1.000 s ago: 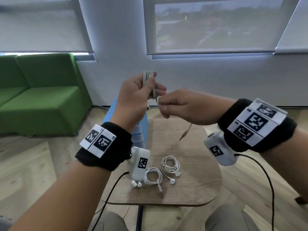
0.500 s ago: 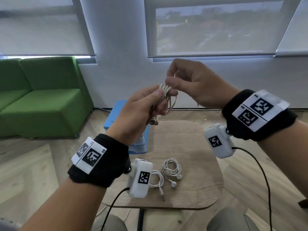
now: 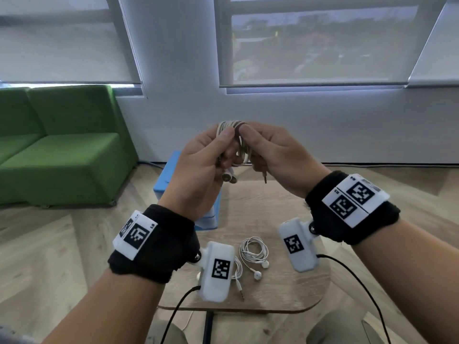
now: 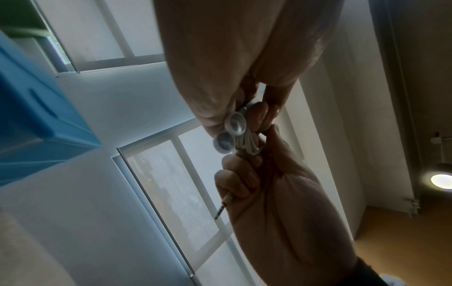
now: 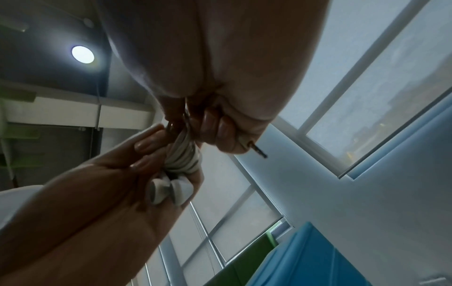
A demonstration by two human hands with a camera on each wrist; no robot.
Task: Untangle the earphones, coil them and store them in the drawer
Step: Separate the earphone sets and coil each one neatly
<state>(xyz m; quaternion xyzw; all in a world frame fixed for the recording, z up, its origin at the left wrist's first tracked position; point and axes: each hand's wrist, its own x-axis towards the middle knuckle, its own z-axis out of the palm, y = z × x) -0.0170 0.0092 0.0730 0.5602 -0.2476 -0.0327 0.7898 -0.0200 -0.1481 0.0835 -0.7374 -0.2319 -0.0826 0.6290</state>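
Now, near to far:
Bench [image 3: 285, 289]: 2 more white earphone sets lie here. 1 neat coil [image 3: 253, 252] sits in the middle. The other set [image 3: 237, 274] is partly hidden behind the left wrist camera.
Left hand [image 3: 198, 167]: it is held up over the bench. Thumb and fingers pinch the wound earphones [image 3: 236, 145]. The 2 earbuds [image 3: 229, 177] hang just under the fingers.
Right hand [image 3: 275, 157]: it touches the left hand. Its thumb presses the top of the same bundle. Its curled fingers hold the loose end, and the plug [image 3: 265, 176] pokes out below.
What changed: 1 second ago the plug end hung free and long. Half a second ago the right hand was up above the left, winding. The hands have come together, and only the plug is left out.
What it means: I think the coiling of this set is almost done. The tail may still need tucking in so the loops do not spring open.
Blue drawer box [image 3: 169, 180]: it stands on the far left of the bench, behind the left hand. Its drawer [image 4: 41, 108] looks closed, so storing has not started.
Far off: a green sofa [image 3: 59, 145] by the wall.
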